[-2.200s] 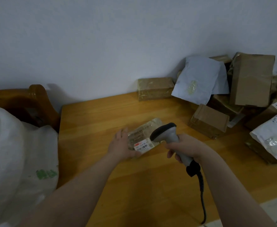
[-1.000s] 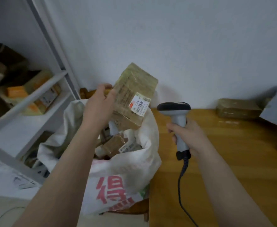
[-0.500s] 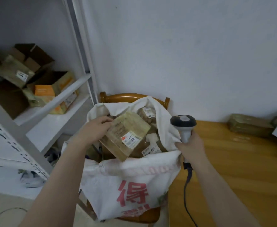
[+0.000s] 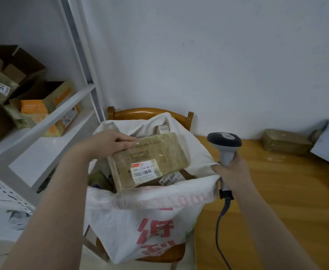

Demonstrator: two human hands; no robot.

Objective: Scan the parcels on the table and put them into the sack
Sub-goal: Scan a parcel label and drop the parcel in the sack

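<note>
— Left hand (image 4: 111,142) grips the taped brown parcel (image 4: 150,162) by its ten o'clock corner, fingers curled over the edge. Right hand (image 4: 231,172) is wrapped round the handle of the scanner (image 4: 224,142), at three o'clock of the sack's mouth.
— Head view: what's new?
— Two seconds back that parcel lay on the table (image 4: 276,201) under the scanner, then it was up in the air. Now it's low in the mouth of the white sack (image 4: 150,215), seemingly resting on the contents, hand not yet off it.
— Scanned and nearly bagged, then?
— I'd judge so. Another packet (image 4: 286,144) waits on the table at two o'clock.
— Any writing?
— Its white label (image 4: 146,171) has a red patch and barcode, but the digits are too blurred to read. Big red Chinese characters on the sack's front, faint red numerals along its hem.
</note>
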